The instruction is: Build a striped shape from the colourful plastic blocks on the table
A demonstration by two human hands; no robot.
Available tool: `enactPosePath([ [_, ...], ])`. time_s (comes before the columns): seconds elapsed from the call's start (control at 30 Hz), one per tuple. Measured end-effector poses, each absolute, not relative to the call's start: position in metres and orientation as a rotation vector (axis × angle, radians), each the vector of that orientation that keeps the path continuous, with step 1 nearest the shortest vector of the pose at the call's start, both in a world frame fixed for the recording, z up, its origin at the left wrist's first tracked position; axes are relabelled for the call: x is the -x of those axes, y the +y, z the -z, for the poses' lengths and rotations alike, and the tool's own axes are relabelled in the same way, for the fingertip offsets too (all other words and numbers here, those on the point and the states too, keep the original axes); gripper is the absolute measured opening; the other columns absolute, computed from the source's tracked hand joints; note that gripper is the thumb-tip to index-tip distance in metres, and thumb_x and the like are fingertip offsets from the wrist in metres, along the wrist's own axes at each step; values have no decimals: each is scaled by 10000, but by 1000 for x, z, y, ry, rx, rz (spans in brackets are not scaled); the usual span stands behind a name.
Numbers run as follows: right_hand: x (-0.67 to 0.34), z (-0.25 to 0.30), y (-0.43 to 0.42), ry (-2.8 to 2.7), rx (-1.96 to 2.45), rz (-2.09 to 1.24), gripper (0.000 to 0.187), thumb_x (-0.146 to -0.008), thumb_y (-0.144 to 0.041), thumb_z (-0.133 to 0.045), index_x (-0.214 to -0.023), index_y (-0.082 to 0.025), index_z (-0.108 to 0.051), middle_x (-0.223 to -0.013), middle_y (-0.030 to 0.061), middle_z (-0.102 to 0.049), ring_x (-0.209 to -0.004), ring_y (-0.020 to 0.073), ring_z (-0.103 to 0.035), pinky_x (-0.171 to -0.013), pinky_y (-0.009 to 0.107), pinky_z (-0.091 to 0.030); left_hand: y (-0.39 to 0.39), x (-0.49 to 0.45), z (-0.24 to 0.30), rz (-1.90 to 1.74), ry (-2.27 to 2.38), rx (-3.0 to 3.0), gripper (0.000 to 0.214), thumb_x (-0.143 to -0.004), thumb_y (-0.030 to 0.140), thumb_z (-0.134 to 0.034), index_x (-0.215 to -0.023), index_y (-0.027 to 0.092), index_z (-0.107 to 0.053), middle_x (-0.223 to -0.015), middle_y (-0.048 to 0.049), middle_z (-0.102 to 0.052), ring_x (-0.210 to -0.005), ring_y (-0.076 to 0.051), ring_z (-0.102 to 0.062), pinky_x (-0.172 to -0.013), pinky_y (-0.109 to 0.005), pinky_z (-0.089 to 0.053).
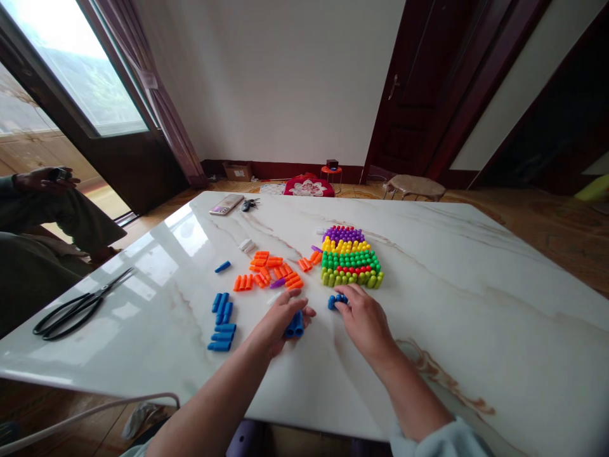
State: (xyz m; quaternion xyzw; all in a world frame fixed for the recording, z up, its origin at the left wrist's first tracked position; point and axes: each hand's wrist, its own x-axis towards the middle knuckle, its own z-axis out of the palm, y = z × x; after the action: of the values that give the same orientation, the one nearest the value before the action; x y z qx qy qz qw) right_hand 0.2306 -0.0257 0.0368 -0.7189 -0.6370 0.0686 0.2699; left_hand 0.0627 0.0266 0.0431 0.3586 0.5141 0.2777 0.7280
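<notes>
My left hand (285, 312) is closed round a few blue bullet-shaped plastic tubes (295, 326), their hollow ends towards me. To the right, my right hand (365, 318) grips a short row of blue tubes (337, 300) standing upright on the table, rounded tips up. Just beyond it stands a tight block of like pieces in rows: yellow-green (352, 278), green (349, 259), yellow (345, 245) and purple (342, 235), with some red. Loose orange tubes (271, 270) and a purple one (277, 283) lie beyond my left hand. More blue tubes (222, 336) lie left of it.
On the white marble-patterned table (451, 273) are black-handled scissors (78, 311) at left, a phone (227, 204) and keys (250, 204) at the far edge, and small white pieces (247, 245). Another person's hand (50, 179) shows at far left, beside the table.
</notes>
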Motion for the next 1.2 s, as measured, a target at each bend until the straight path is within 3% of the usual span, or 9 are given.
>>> enactPosePath([
  [0.27, -247, -35, -39, -1549, 2059, -37, 16, -825, -222, -601, -817, -208, -600, -908, 19, -640, -619, 134, -580, -612, 267, -411, 24, -66, -43, -588, 1062, -1025, 336, -697, 311, -709, -947, 91, -660, -797, -87, -697, -517, -74, -516, -473, -200, -383],
  [0.43, -252, -17, -27, -1436, 1937, -223, 226, -747, -168, -634, -969, -176, -592, -935, 46, -649, -656, 146, -603, -692, 280, -468, 15, -75, -46, -457, 921, -1018, 455, -682, 332, -712, -1059, 79, -673, -954, -133, -710, -526, -66, -509, -457, -203, -361],
  [0.6, -245, -9, -14, -1464, 1852, -294, 45, -785, -194, -586, -821, -184, -612, -842, 50, -665, -707, 172, -619, -699, 284, -471, 19, -81, -40, -514, 1027, -1013, 462, -672, 319, -719, -1056, 65, -682, -912, -123, -709, -516, -70, -520, -443, -204, -360],
  [0.8, -238, -15, -12, -1401, 1810, -181, 108, -808, -188, -561, -901, -167, -611, -899, 69, -674, -742, 167, -628, -714, 272, -460, 25, -85, -39, -543, 1030, -970, 466, -674, 292, -720, -1082, 71, -671, -922, -112, -707, -487, -59, -516, -422, -196, -353],
  [1.0, -231, -27, -28, -1534, 1972, -124, 119, -850, -286, -583, -753, -229, -621, -766, -15, -656, -617, 135, -587, -598, 260, -367, 28, -85, -38, -556, 992, -958, 478, -687, 273, -711, -1112, 61, -656, -851, -90, -696, -491, -64, -513, -413, -189, -348],
  [1.2, -223, -27, -25, -1645, 1997, -225, 157, -853, -227, -581, -965, -249, -688, -967, 10, -672, -782, 155, -640, -655, 252, -400, 32, -87, -31, -550, 946, -971, 452, -724, 269, -686, -1144, 105, -661, -775, -45, -677, -504, -60, -514, -435, -178, -354],
])
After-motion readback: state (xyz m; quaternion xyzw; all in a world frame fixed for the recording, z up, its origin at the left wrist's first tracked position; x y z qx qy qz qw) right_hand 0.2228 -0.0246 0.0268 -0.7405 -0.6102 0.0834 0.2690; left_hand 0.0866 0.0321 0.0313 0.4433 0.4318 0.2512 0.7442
